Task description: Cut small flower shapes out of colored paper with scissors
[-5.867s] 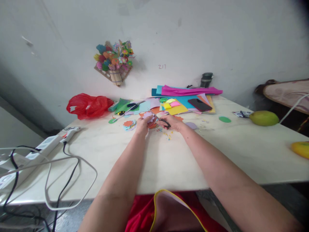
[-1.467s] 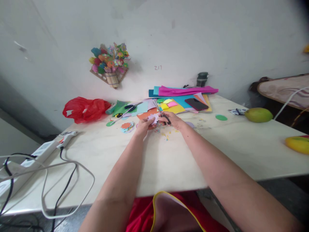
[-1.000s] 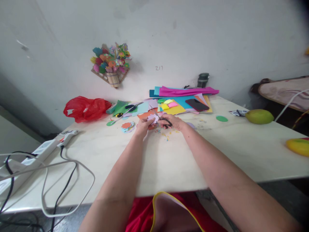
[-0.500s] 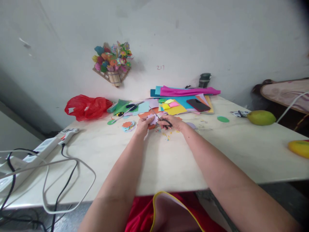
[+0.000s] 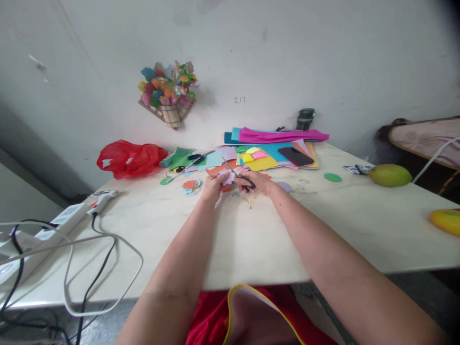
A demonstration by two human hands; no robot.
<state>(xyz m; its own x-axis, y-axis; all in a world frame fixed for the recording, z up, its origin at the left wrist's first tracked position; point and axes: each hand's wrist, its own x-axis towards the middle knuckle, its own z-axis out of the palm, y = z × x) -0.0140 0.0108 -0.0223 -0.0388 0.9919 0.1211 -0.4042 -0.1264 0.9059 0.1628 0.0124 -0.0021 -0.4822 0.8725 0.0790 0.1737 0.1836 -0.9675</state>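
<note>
We have one lilac paper flower (image 5: 226, 178) over the middle of the surface (image 5: 251, 244), our left grip (image 5: 213, 186) pinching it between thumb and fingers and our right grip (image 5: 259, 184) wrapped around the handles of the scissors (image 5: 236, 177); whether the blades are parted we cannot tell. To trim the scalloped edge well, we should probably turn the paper into the blades, snip short at each notch, and keep our left fingertips behind the cutting line. Going outward, we count one pile of cut flowers (image 5: 191, 187), its layers too overlapped to number, one lilac disc (image 5: 283, 187), two green discs (image 5: 332, 177) and four small packets (image 5: 258, 155). Farther out are one spare pair of scissors (image 5: 196, 157), one phone (image 5: 296, 156), one red bag (image 5: 131, 160), one dark tumbler (image 5: 305, 119) and two mango-like fruits (image 5: 390, 175).
</note>
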